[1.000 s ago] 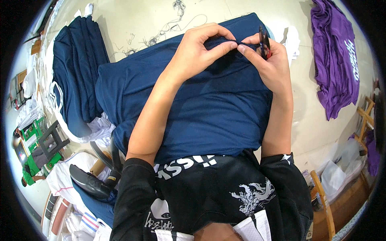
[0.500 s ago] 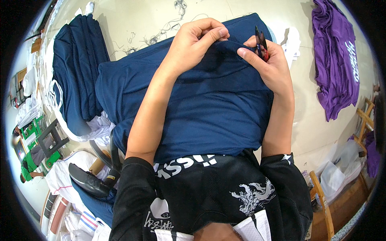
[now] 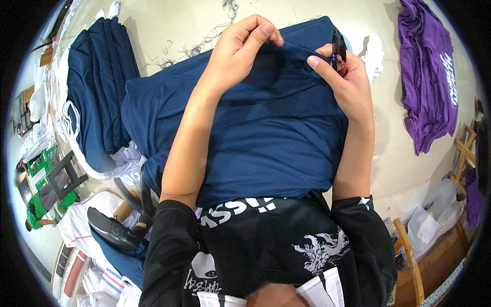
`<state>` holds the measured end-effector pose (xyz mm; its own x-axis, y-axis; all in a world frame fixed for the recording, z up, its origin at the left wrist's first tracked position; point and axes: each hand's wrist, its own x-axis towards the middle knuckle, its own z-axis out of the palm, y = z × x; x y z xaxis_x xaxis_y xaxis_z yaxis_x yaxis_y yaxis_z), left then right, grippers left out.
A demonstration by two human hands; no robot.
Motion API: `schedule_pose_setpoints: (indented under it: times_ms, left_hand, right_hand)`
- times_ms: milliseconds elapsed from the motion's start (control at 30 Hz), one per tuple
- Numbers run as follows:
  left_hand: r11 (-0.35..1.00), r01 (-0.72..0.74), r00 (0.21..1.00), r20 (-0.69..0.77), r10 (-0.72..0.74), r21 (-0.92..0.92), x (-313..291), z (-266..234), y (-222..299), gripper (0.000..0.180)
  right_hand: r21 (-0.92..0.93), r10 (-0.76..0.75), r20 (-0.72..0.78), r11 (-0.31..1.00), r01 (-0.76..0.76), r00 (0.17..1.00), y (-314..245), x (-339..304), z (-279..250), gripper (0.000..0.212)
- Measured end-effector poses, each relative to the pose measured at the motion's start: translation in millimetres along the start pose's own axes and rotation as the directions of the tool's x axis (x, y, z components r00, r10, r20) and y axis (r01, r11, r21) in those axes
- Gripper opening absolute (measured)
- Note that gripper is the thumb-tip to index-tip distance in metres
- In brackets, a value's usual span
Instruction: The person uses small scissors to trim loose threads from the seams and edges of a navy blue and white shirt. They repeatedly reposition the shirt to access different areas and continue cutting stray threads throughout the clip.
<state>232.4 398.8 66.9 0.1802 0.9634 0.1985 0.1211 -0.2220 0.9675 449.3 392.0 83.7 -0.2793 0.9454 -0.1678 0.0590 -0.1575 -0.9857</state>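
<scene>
A navy blue cloth garment lies spread across my lap and out over the floor. My left hand is closed at its far edge, pinching the fabric between thumb and curled fingers. On the other side, my right hand pinches the same edge between thumb and forefinger. It also holds small dark thread snips with a red part, blades pointing away from me. Between the two hands the edge runs fairly taut. The fingertips of my left hand are partly hidden.
Folded navy garments lie on the left, a purple printed garment on the right. Loose dark threads litter the pale floor beyond. A black shoe-like object rests by my left elbow. A person in green is at far left.
My left hand has shifted left and slightly away from me. My right hand, with the snips, has moved a little to the right, so the held edge spans a wider gap.
</scene>
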Motion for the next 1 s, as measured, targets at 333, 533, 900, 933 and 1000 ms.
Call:
schedule_pose_setpoints:
  times_ms: [333,533,900,933,1000]
  left_hand:
    - [0.972,0.210,0.978,0.028,-0.208,-0.104,19,-8,1,0.028]
    - [0.990,0.102,0.992,0.080,-0.094,-0.094,15,-3,-6,0.016]
    - [0.973,0.120,0.985,0.146,-0.091,-0.197,18,-13,-23,0.019]
    - [0.956,0.133,0.983,0.158,-0.093,-0.260,19,-10,-19,0.020]
    - [0.928,0.153,0.984,0.137,-0.112,-0.339,15,2,-9,0.024]
  right_hand:
    - [-0.031,0.015,0.004,0.999,-0.015,1.000,1,2,0,0.011]
    - [-0.011,-0.005,-0.002,1.000,0.005,1.000,2,3,0,0.010]
    - [-0.004,0.004,0.031,1.000,-0.004,1.000,0,2,2,0.011]
    - [-0.010,0.002,0.034,1.000,-0.002,0.999,-2,2,2,0.011]
    - [-0.003,0.001,0.043,1.000,-0.001,0.999,-2,1,1,0.012]
